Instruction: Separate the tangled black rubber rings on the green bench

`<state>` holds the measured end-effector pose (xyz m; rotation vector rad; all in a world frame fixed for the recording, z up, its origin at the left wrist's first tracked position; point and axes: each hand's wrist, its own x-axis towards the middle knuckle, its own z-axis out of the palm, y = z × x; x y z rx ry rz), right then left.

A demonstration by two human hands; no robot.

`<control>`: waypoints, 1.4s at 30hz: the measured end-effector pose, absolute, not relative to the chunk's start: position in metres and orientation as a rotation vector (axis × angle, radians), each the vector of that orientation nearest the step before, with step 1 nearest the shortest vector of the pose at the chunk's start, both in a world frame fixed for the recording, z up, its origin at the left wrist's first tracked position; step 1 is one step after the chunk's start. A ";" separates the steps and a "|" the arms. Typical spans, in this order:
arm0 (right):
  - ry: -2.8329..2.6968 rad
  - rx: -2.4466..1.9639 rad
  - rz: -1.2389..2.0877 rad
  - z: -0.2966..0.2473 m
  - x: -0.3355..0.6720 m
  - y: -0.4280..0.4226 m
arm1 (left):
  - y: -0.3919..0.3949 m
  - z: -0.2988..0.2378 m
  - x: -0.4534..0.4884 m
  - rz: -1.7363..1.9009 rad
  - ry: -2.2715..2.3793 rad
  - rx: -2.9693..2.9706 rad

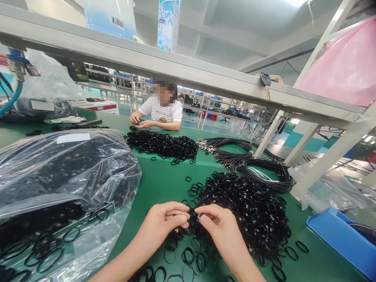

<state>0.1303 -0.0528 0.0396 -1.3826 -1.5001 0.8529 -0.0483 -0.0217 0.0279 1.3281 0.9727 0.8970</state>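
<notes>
My left hand [169, 219] has its thumb and fingers closed together above the green tabletop, and what they may hold is hidden. Facing it a short gap away, my right hand [221, 225] pinches a small black piece, apparently part of a black ring, between thumb and index finger. A large heap of black rings [249, 207] lies beside and behind my right hand. Below my hands, several loose black rings [188, 256] are scattered on the table. A single black ring [188, 179] lies farther back.
A clear plastic bag [96, 172] of black rings fills the left. Across the table, a person [164, 107] handles small pieces by another ring pile [161, 143]. Coiled black cables [264, 174] lie back right, a blue bin [340, 239] right. A shelf beam [188, 66] crosses overhead.
</notes>
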 end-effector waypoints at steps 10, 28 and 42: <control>-1.432 -1.362 1.008 0.032 0.124 -0.053 | -0.030 0.028 -0.046 0.805 1.020 1.617; -1.518 -1.061 1.260 0.047 0.128 -0.057 | -0.034 0.037 -0.046 0.684 0.712 1.417; -1.493 -1.202 0.919 0.046 0.125 -0.053 | -0.026 0.033 -0.045 0.832 0.837 1.246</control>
